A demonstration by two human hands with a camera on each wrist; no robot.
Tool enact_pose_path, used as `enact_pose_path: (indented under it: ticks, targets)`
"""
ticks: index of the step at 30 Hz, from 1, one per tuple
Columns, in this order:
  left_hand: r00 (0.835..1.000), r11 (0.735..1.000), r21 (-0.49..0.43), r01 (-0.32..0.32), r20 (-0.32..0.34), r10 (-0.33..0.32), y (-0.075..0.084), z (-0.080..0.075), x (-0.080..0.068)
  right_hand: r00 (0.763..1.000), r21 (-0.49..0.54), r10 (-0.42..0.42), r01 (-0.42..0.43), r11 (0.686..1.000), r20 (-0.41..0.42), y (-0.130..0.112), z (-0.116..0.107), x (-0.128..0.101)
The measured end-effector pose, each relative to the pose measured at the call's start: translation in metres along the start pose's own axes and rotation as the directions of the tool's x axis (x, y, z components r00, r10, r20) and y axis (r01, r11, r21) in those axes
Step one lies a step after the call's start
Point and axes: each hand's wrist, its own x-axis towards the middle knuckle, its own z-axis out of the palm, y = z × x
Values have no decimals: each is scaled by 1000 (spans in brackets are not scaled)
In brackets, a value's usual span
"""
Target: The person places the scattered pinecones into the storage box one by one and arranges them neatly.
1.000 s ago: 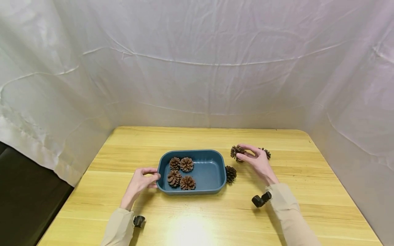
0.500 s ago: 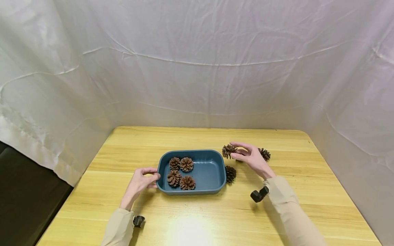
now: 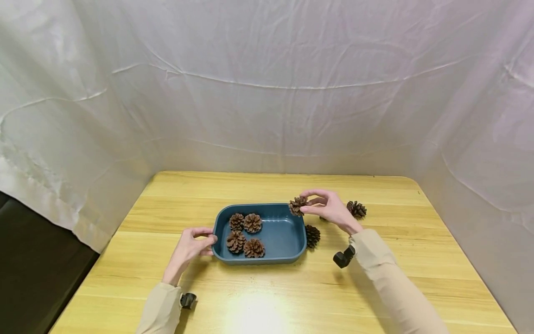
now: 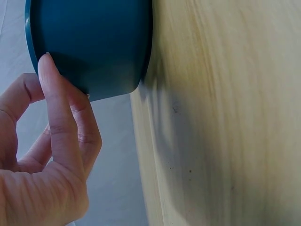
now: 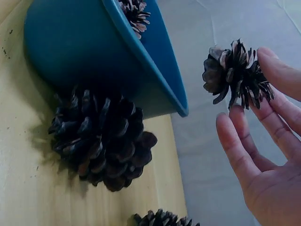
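A blue rectangular basin [image 3: 267,261] stands on the table with several brown pine cones [image 3: 252,223] in its left half. My left hand [image 3: 191,248] pinches the basin's left rim between thumb and fingers; in the left wrist view the thumb [image 4: 59,108] lies against the wall. Over the basin's far right corner, my right hand [image 3: 329,208] holds a pine cone [image 3: 297,206] by the thumb and fingertips. Seen from the right wrist, this pine cone [image 5: 237,75] is raised above the rim. A darker pine cone [image 5: 103,141] lies right beside the basin's outer wall.
Another pine cone [image 3: 356,209] lies on the wooden table [image 3: 400,232] to the right of my right hand. A further one [image 3: 322,218] shows only partly beneath that hand. A pale curtain [image 3: 283,116] hangs behind the table and along its sides.
My right hand has moved left with the pine cone, from the table right of the basin to over its far right corner. The left hand and the basin have stayed put.
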Motion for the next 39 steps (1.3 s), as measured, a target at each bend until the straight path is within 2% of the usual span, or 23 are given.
enact_pose_path:
  ticks: [8,15,26,33,39]
  targets:
    - [1000,1000,4,13,-10,-13,1,1,0,999,-86,1,2,996,33,-11,9,12]
    - [1000,1000,-14,11,-3,-12,1,0,0,997,-123,-10,20,992,81,-19,20,21]
    - [1000,999,-20,26,18,-25,-2,-1,1,989,-185,-14,42,982,150,-14,33,33]
    - [999,999,-32,28,30,-27,-1,-2,1,992,-197,22,4,980,127,-12,43,35]
    - [999,999,-36,22,36,-21,-2,-3,1,992,-250,11,20,968,122,-10,51,38]
